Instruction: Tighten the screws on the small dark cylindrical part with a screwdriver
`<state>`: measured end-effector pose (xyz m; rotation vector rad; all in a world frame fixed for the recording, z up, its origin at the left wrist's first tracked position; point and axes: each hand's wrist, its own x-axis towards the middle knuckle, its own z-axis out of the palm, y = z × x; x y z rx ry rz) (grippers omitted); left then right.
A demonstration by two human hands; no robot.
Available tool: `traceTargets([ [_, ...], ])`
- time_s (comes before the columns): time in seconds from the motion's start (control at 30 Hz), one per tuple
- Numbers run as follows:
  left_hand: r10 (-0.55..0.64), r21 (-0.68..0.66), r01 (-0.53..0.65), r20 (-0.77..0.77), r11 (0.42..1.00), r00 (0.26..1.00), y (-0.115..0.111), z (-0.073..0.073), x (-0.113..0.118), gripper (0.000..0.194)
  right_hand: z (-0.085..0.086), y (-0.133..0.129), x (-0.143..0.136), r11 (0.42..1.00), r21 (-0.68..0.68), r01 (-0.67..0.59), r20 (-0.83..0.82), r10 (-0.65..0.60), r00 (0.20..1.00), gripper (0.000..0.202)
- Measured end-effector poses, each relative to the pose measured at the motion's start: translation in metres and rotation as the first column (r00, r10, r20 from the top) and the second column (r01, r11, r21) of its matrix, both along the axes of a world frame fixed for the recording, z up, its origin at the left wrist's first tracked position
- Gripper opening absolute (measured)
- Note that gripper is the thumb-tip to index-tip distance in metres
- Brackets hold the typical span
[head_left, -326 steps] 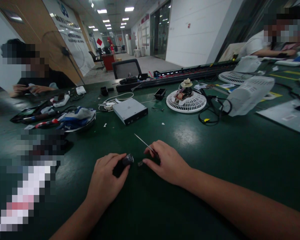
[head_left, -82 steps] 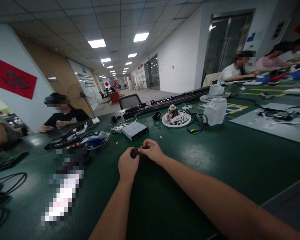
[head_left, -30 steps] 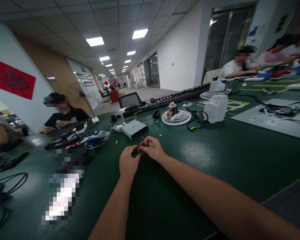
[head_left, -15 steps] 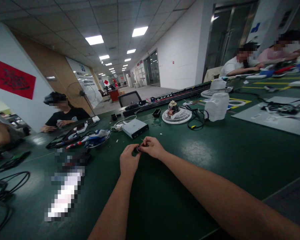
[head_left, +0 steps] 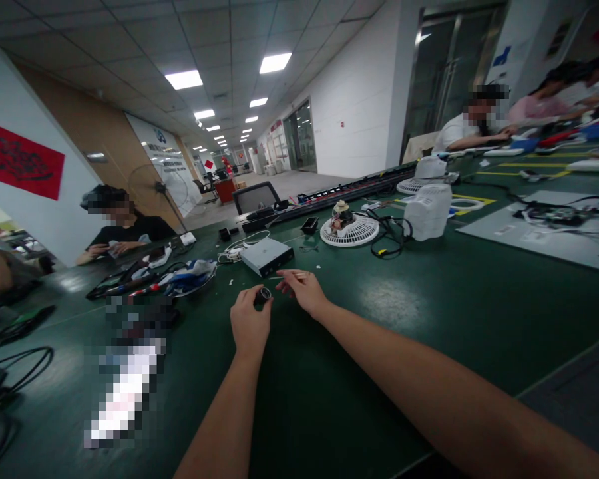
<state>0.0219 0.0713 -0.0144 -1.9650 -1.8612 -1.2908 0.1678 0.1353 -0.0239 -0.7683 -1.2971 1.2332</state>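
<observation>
Left hand [head_left: 248, 318] held one black cylinder [head_left: 261, 297] between thumb and fingers, ringed end outward, above the green table [head_left: 329, 392]. Right hand [head_left: 303, 290] sat just beside, apart from the cylinder, fingers curled round one slim tool [head_left: 276, 277]. Toward the table's far edge lay one disc drive [head_left: 266, 255], one small black tray [head_left: 309, 225] and two white fan grilles [head_left: 364, 231].

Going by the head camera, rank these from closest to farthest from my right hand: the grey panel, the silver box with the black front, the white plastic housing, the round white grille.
From your right hand:
1. Silver box, just ahead, slightly left
2. Round white grille, ahead, to the right
3. White plastic housing, farther right
4. Grey panel, far right
</observation>
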Motion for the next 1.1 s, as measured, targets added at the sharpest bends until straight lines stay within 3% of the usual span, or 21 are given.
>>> traceTargets([
  [0.13, 0.003, -0.050, -0.003, -0.007, 0.999, 1.000, 0.0001, -0.0004, 0.0002, 0.031, 0.0028, 0.0006, 0.0011, 0.998, -0.059, -0.009, -0.097, 0.003, 0.995, 0.056],
  [0.5, -0.019, -0.099, 0.016, -0.032, 0.995, 0.999, 0.0018, -0.0023, 0.0032, 0.036, 0.0047, -0.0017, -0.0008, 0.997, -0.081, -0.011, -0.171, -0.003, 0.985, 0.054],
  [0.63, -0.078, -0.110, 0.075, -0.027, 0.991, 0.997, 0.0019, -0.0032, 0.0043, 0.036, 0.0040, -0.0019, 0.0005, 0.990, -0.112, -0.089, -0.164, 0.070, 0.984, 0.057],
  [0.77, -0.135, -0.111, 0.130, -0.037, 0.985, 0.990, 0.0016, -0.0039, 0.0058, 0.035, 0.0035, -0.0024, 0.0017, 0.983, -0.121, -0.138, -0.150, 0.120, 0.981, 0.052],
  [1.1, -0.133, -0.114, 0.129, -0.024, 0.985, 0.991, 0.0014, -0.0027, 0.0060, 0.034, -0.0021, -0.0008, -0.0027, 0.991, -0.057, -0.117, -0.089, 0.112, 0.990, 0.036],
])
